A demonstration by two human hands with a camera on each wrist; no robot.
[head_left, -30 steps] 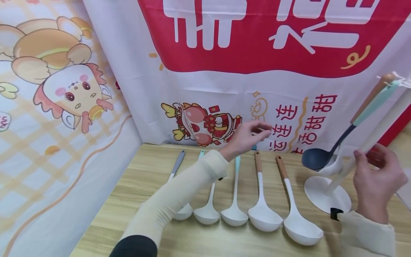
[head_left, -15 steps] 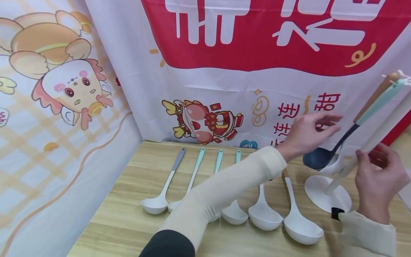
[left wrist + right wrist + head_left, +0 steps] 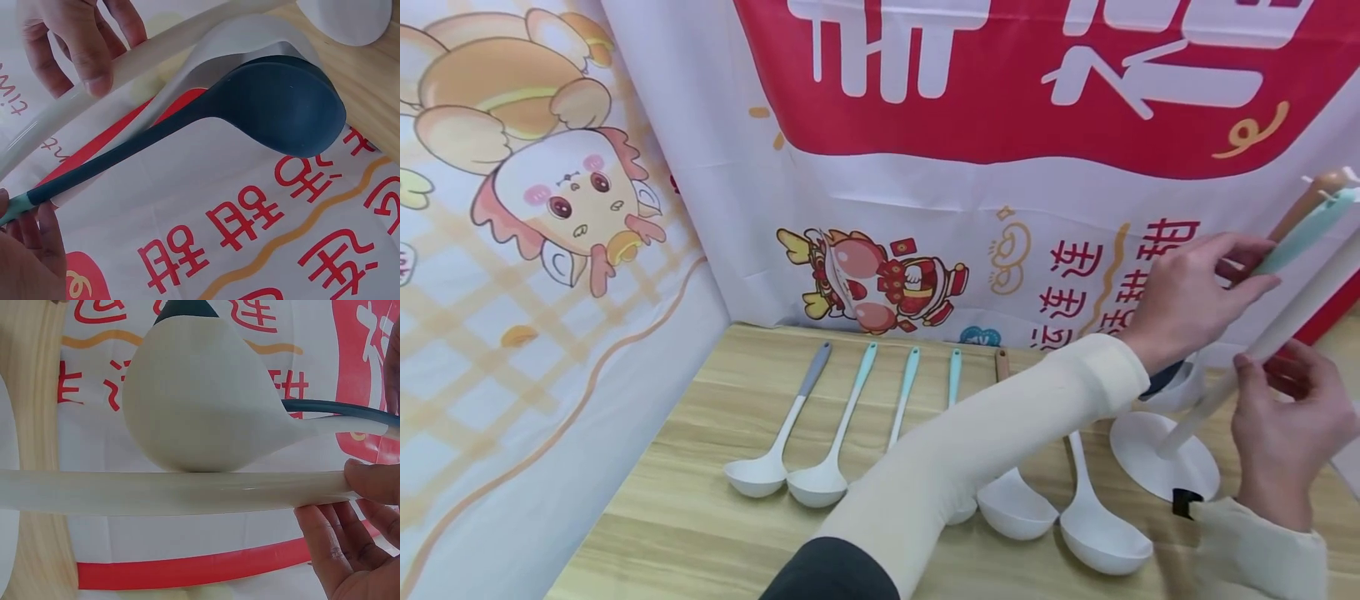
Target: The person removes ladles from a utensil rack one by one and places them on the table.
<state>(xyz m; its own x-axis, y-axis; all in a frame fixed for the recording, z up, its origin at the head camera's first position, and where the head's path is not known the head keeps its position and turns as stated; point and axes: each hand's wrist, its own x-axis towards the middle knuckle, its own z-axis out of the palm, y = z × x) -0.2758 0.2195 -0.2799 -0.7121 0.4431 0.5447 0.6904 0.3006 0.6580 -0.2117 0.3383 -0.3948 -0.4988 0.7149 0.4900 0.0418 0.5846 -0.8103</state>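
Note:
A white stand has an upright pole [image 3: 1318, 292] and a round base [image 3: 1165, 458]. From its top hang a dark blue ladle [image 3: 281, 103] with a mint handle [image 3: 1303, 237] and a white ladle [image 3: 206, 394] with a brown handle. My left hand [image 3: 1195, 292] pinches the mint handle near its lower end, thumb on one side and fingers on the other. In the head view it hides most of the blue bowl. Lower on the stand, my right hand [image 3: 1296, 425] grips the pole between thumb and fingers.
Several white ladles lie in a row on the wooden table [image 3: 647, 483], from a grey-handled ladle [image 3: 756, 477] at left to a larger ladle [image 3: 1105, 537] beside the stand. My left sleeve crosses above the row. A printed cloth [image 3: 880, 192] hangs behind.
My left hand has moved right, from above the table's ladles to the hanging blue ladle, and now pinches its mint handle. The right hand has stayed on the pole.

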